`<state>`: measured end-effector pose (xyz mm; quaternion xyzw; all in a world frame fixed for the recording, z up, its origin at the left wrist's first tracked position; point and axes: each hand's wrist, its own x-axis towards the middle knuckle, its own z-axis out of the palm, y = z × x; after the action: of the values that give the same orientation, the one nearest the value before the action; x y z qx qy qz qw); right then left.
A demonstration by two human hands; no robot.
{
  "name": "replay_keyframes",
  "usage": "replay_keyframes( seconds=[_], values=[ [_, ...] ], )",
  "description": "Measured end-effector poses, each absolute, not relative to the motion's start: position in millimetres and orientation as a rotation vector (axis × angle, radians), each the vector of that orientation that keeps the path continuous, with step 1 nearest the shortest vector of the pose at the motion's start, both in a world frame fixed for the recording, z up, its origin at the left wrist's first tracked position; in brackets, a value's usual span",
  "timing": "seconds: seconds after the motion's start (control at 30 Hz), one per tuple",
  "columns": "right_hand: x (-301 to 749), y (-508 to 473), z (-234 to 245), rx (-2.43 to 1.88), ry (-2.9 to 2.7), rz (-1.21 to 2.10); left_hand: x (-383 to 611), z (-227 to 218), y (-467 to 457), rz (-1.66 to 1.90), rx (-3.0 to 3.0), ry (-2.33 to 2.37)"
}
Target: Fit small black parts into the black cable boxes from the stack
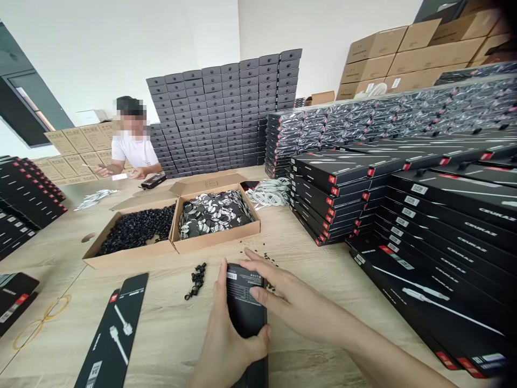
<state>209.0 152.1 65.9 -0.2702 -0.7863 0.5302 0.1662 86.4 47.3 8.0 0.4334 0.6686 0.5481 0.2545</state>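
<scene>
While we held the black retail box flat on the wooden worktop, close to the middle of its near edge, our left hand was clasped round the box's left long edge with the thumb laid across its face. Our right hand lay spread on the upper face, fingers extended and pressing down rather than clasping.

We judged the box to be light, long and slim, of stiff card with a matt finish offering fair grip. Its corners and thin walls looked liable to crush. The two long edges near mid-length appeared to be the soundest place to take hold, with the printed label end kept clear.

Just left of the box lay a small heap of black clips, and further left a flat black sleeve. Yellow rubber bands lay toward the left edge. Beyond, at mid-worktop, stood two open cardboard trays, one of black parts and one of black-and-white printed pieces, with coiled white cables behind them. Stacked black boxes filled the right edge. At the far edge a co-worker sat before a wall of dark grey boxes. Brown cartons stood against the white wall at the far right corner.
</scene>
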Motion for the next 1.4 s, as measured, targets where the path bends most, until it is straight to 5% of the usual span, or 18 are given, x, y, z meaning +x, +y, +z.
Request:
replay_keyframes(
  seconds=[0.67,0.93,1.2,1.4],
  values=[
    [196,162,55,-0.56,-2.142,1.676,68,-2,57,1.7,0.87,1.306],
    [216,183,64,-0.76,-2.302,1.661,27,-4,69,2.175,0.218,1.195],
    [225,182,83,-0.591,-2.667,1.548,35,5,41,1.05,0.518,0.535],
    [220,185,68,-0.632,-2.275,1.522,52,-9,37,0.923,0.58,0.482]
  ],
)
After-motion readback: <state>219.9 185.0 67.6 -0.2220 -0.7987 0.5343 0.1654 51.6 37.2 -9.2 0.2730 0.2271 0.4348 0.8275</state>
